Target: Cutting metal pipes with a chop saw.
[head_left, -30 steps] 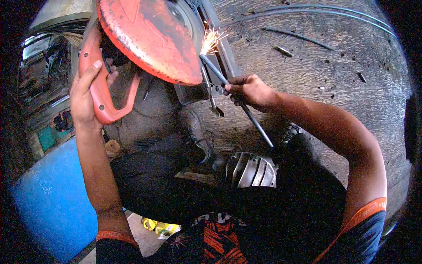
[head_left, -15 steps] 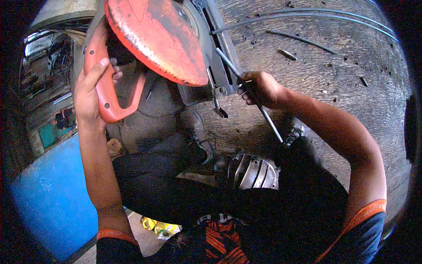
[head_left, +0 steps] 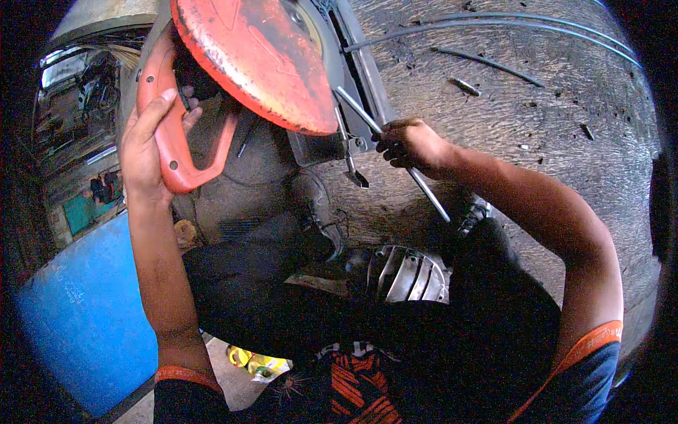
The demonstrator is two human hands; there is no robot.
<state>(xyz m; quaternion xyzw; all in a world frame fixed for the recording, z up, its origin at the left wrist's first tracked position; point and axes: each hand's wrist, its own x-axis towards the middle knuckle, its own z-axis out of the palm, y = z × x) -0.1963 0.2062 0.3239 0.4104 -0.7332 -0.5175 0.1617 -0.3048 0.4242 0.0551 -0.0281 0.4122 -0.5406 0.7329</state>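
My left hand [head_left: 145, 155] is wrapped round the orange-red handle [head_left: 182, 178] of a chop saw, thumb on top and fingertips showing through the loop. The saw's scuffed red blade guard [head_left: 254, 63] covers most of the blade. On the right, my right hand [head_left: 413, 147] is closed round a thin grey metal rod [head_left: 432, 198]. This rod slants from the saw's grey base [head_left: 304, 145] down toward my right shoe. Its upper end lies close to the guard's right edge; whether it touches the saw I cannot tell.
Long metal rods [head_left: 494, 21] reach from the saw across the worn floor [head_left: 480, 120]. A shorter dark rod [head_left: 491, 65] and small offcuts [head_left: 465, 87] lie there. A ribbed metal part [head_left: 409, 275] sits between my legs. At lower left is a blue panel [head_left: 92, 318], with a yellow package [head_left: 265, 366] nearby.
My right hand has shifted slightly left with the rod, bringing the rod's upper end nearer the saw guard. My left hand stays on the handle, which has barely moved.
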